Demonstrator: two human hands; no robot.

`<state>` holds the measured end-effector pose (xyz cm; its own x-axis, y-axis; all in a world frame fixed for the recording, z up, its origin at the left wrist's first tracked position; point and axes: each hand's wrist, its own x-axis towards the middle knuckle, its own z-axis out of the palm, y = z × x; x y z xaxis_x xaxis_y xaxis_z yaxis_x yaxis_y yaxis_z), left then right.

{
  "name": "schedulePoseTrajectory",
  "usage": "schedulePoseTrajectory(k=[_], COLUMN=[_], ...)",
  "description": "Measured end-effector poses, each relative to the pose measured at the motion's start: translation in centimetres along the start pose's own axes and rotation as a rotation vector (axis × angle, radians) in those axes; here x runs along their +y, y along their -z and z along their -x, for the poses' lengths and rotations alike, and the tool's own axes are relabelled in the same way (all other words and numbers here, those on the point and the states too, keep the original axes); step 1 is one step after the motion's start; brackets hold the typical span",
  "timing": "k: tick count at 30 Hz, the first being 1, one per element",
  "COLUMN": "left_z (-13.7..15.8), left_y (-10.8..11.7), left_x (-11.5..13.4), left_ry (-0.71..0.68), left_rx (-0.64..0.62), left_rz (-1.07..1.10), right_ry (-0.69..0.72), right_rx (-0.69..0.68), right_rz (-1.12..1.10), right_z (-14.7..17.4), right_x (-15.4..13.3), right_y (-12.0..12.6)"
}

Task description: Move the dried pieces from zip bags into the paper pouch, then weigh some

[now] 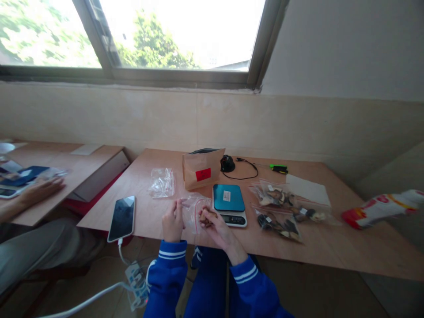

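My left hand (172, 222) is closed, its fingertips pinching the edge of a clear zip bag (190, 208) with a red seal line. My right hand (218, 229) is closed around a small clump of brown dried pieces (204, 217), perhaps dried mushrooms, over the bag's right side. Just beyond my right hand sits a kitchen scale (229, 198) with a blue-green top and a dark display. Behind the bag stands a brown paper pouch (192, 172) with a red label, its top open.
Several bags of dried pieces (280, 225) lie right of the scale, near white paper (308, 187). A red-white bottle (380, 208) lies farther right. Clear bags (162, 182) and a charging phone (122, 217) are left. Behind are a black cable (247, 176) and screwdriver (278, 168). Another person's hand (49, 190) rests left.
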<state>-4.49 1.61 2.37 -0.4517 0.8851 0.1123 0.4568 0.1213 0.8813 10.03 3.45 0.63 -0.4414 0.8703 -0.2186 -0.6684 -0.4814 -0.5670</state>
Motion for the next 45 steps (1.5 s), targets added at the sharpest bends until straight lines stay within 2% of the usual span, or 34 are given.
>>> schedulePoseTrajectory(k=[4, 7, 9, 11, 13, 16, 17, 19, 21, 23, 26, 29, 31, 33, 34, 35, 36, 38, 40, 41, 43, 45], left_z=[-1.7, -5.3, -8.5, -11.8, -14.4, -16.2, -16.4, -16.2, -15.9, -15.7, -15.5, -15.9, -16.1, -16.0, -15.7, -15.3, -14.7, -13.4, -12.3, -12.0, -11.9, -12.1], left_y=[2.9, 4.9, 5.8, 6.1, 5.9, 4.9, 4.5, 3.4, 2.1, 0.6, -1.5, -2.5, -2.6, -2.3, -2.1, -1.9, -1.7, -1.4, -1.5, -1.8, -2.5, -3.4], left_x=[-1.5, -2.5, -3.0, -3.3, -3.4, -3.5, -3.4, -3.4, -3.6, -4.2, -5.9, -7.6, -7.8, -6.5, -5.3, -3.7, -1.7, 2.6, 6.4, 7.9, 9.3, 9.2], left_ry=[-0.026, -0.109, -0.129, -0.055, 0.079, 0.200, 0.190, 0.073, -0.106, -0.192, -0.087, -0.031, -0.008, 0.002, -0.017, -0.070, -0.183, -0.481, -0.726, -0.792, -0.826, -0.809], left_rx=[0.050, 0.223, 0.339, 0.374, 0.324, 0.346, 0.380, 0.400, 0.310, 0.149, -0.063, -0.157, -0.182, -0.110, -0.037, 0.109, 0.259, 0.347, 0.247, 0.182, 0.108, 0.054], left_rz=[0.151, 0.262, 0.262, 0.162, -0.101, -0.377, -0.420, -0.496, -0.589, -0.671, -0.768, -0.752, -0.734, -0.705, -0.674, -0.595, -0.484, -0.285, -0.207, -0.246, -0.351, -0.398], right_ry=[0.031, 0.032, 0.026, 0.034, 0.061, 0.089, 0.089, 0.087, 0.094, 0.102, 0.098, 0.100, 0.115, 0.149, 0.173, 0.202, 0.230, 0.283, 0.304, 0.297, 0.262, 0.219], right_rx=[0.042, 0.054, 0.071, 0.087, 0.095, 0.102, 0.107, 0.123, 0.139, 0.139, 0.106, 0.049, 0.013, -0.028, -0.052, -0.080, -0.111, -0.186, -0.280, -0.323, -0.383, -0.417], right_rz=[-0.024, -0.050, -0.075, -0.097, -0.104, -0.094, -0.088, -0.073, -0.055, -0.037, 0.005, 0.079, 0.134, 0.194, 0.228, 0.265, 0.304, 0.382, 0.468, 0.525, 0.645, 0.744], right_z=[0.8, 1.6, 2.1, 2.5, 2.9, 3.5, 3.7, 4.1, 4.2, 4.2, 3.9, 3.2, 2.4, 1.3, 0.6, -0.2, -1.1, -3.3, -5.9, -7.3, -9.8, -11.8], right_x=[-1.2, -1.9, -2.3, -2.8, -3.3, -4.3, -4.7, -5.3, -5.9, -6.3, -7.1, -8.6, -10.1, -11.9, -12.8, -13.7, -14.7, -16.3, -17.7, -18.3, -19.0, -19.3], right_y=[0.7, 1.2, 1.5, 1.5, 1.4, 1.1, 1.0, 0.7, 0.4, 0.1, -0.5, -1.4, -2.4, -3.5, -4.1, -4.8, -5.4, -6.7, -7.9, -8.4, -9.1, -9.4])
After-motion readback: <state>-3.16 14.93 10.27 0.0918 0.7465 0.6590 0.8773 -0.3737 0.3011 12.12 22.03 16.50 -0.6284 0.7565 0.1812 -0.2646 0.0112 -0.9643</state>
